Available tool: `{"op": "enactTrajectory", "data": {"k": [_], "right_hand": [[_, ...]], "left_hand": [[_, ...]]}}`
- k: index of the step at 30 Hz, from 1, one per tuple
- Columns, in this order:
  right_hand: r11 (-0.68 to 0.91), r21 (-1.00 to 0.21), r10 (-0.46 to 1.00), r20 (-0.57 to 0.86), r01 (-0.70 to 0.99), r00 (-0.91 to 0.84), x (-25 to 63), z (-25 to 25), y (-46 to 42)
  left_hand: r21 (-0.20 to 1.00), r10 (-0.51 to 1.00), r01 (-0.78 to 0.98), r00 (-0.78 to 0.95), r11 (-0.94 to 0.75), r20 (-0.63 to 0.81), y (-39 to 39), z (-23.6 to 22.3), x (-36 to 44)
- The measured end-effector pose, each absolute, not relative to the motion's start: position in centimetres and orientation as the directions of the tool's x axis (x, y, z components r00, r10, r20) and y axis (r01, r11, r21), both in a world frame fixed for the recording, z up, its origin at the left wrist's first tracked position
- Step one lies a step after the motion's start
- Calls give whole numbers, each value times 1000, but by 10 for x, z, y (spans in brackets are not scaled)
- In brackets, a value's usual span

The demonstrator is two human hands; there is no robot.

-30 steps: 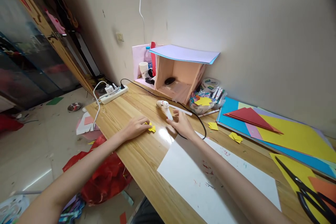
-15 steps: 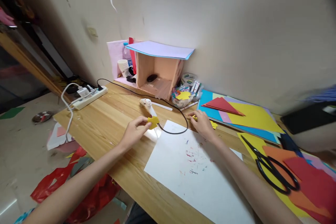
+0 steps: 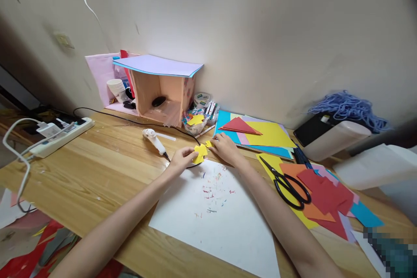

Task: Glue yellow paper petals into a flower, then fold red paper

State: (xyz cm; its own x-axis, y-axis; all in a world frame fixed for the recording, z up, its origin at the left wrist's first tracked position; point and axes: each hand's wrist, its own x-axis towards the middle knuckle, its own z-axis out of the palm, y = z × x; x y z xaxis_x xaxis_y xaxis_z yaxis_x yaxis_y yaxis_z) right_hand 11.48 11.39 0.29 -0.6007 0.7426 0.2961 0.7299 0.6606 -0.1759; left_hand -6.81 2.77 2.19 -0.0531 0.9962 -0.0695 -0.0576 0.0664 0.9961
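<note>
My left hand (image 3: 182, 159) pinches a cut yellow paper piece (image 3: 200, 153) between thumb and fingers, above the far edge of a white sheet (image 3: 215, 221) marked with colored smudges. My right hand (image 3: 225, 147) is closed at the fingertips on a second, smaller yellow paper piece (image 3: 208, 143), close beside the first one. Part of that piece is hidden by the fingers. Left of my hands, a white glue gun (image 3: 154, 140) lies on the wooden table, its black cord running behind the yellow paper.
A peach open box (image 3: 176, 87) under a lilac sheet stands against the wall. Black-handled scissors (image 3: 288, 186) rest on colored paper at the right. A power strip (image 3: 61, 138) lies at the left edge. Markers and scraps fill a bowl (image 3: 195, 125); blue yarn (image 3: 348, 108) sits far right.
My view has turned to the right. My hands have come closer together, bringing the two yellow paper pieces almost side by side. The glue gun stays on the table.
</note>
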Motion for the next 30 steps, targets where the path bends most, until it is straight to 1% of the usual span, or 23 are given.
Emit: {"op": "enactTrajectory", "data": {"k": [3, 5, 6, 8, 9, 11, 12, 13, 14, 16, 18, 20, 23, 25, 28, 30], "right_hand": [[677, -190, 730, 298, 711, -616, 116, 3, 112], [641, -256, 761, 329, 723, -559, 115, 6, 110], [610, -317, 787, 350, 726, -508, 114, 9, 109], [525, -514, 849, 368, 678, -379, 112, 17, 105], [466, -641, 885, 347, 609, -312, 110, 22, 103], [308, -873, 942, 226, 379, -246, 106, 32, 96], [213, -941, 959, 150, 262, -241, 104, 37, 92], [124, -979, 965, 81, 164, -249, 101, 41, 88], [45, -996, 965, 22, 83, -261, 98, 44, 84], [-77, -997, 953, -66, -26, -295, 92, 47, 77], [-159, -984, 938, -127, -75, -323, 86, 47, 70], [-201, -977, 932, -166, -77, -322, 82, 45, 66], [-196, -979, 946, -177, -47, -270, 79, 39, 64], [-164, -986, 958, -156, -15, -241, 78, 35, 64], [-106, -994, 968, -112, 36, -226, 76, 32, 63], [-107, -993, 967, -117, 55, -228, 75, 32, 61]], "left_hand": [[989, 992, -99, -49, 109, -114, 25, 22, -72], [986, 991, -119, -48, 115, -121, 24, 21, -75], [985, 991, -123, -49, 119, -125, 24, 20, -77], [984, 989, -123, -58, 125, -133, 24, 18, -79], [985, 989, -122, -67, 126, -135, 24, 16, -81], [985, 986, -125, -99, 122, -135, 24, 14, -83], [985, 984, -126, -117, 118, -133, 24, 13, -84], [985, 982, -127, -135, 114, -131, 24, 12, -84], [986, 980, -129, -152, 109, -128, 23, 12, -85], [985, 977, -142, -173, 101, -125, 22, 13, -85], [983, 975, -159, -187, 89, -118, 20, 15, -85], [982, 974, -170, -195, 82, -115, 19, 18, -84], [980, 975, -180, -188, 84, -118, 18, 19, -83], [978, 976, -191, -178, 89, -124, 18, 19, -82], [969, 976, -226, -166, 104, -144, 17, 18, -81], [958, 977, -263, -148, 114, -156, 16, 18, -80]]}}
